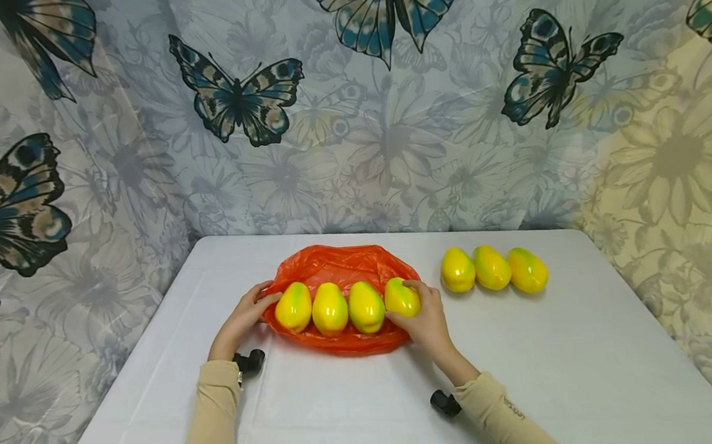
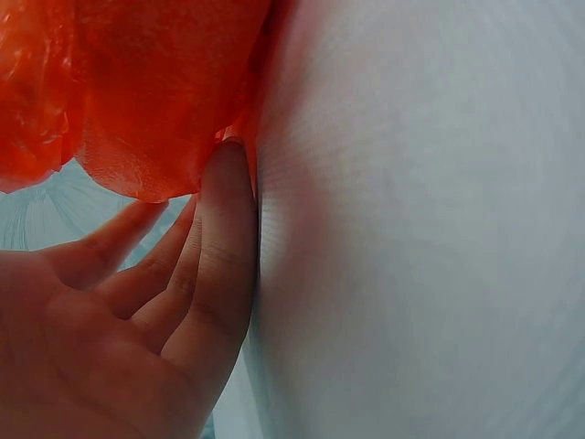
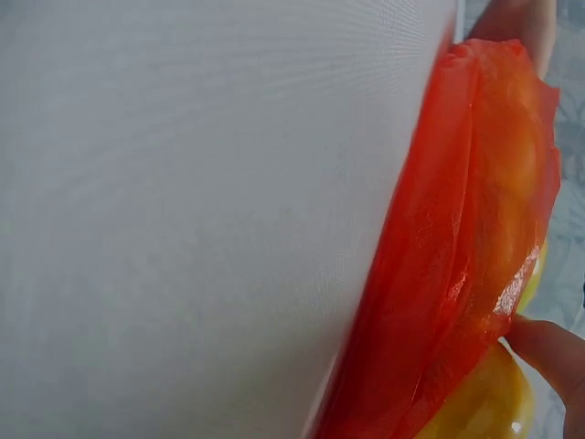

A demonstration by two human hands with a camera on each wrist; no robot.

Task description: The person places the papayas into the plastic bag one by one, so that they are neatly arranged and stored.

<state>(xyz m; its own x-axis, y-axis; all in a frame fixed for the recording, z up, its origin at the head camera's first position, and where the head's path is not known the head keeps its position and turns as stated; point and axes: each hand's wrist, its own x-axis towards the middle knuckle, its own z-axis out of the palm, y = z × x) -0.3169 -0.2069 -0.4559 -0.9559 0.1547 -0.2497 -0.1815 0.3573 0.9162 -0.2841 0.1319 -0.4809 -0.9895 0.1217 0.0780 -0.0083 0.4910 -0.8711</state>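
Observation:
A red plastic bag [image 1: 334, 263] lies spread with its mouth open, and several yellow-green mangoes [image 1: 329, 310] sit in a row in it. My right hand [image 1: 426, 319] grips the rightmost mango [image 1: 402, 300], thumb at its near side and fingers at its far side. In the right wrist view the thumb [image 3: 548, 352] meets the bag's edge beside a mango [image 3: 484, 402]. At the bag's left end is my left hand [image 1: 246, 318], its fairly straight fingers touching the plastic. The left wrist view shows those fingertips against the bag [image 2: 155, 110], low by the tabletop.
Three more mangoes [image 1: 491, 267] stand side by side on the white table [image 1: 362, 414], to the right of the bag. A butterfly-print cloth [image 1: 380, 141] hangs behind and along the sides. Black wrist cameras [image 1: 446, 404] stick out from the sleeves.

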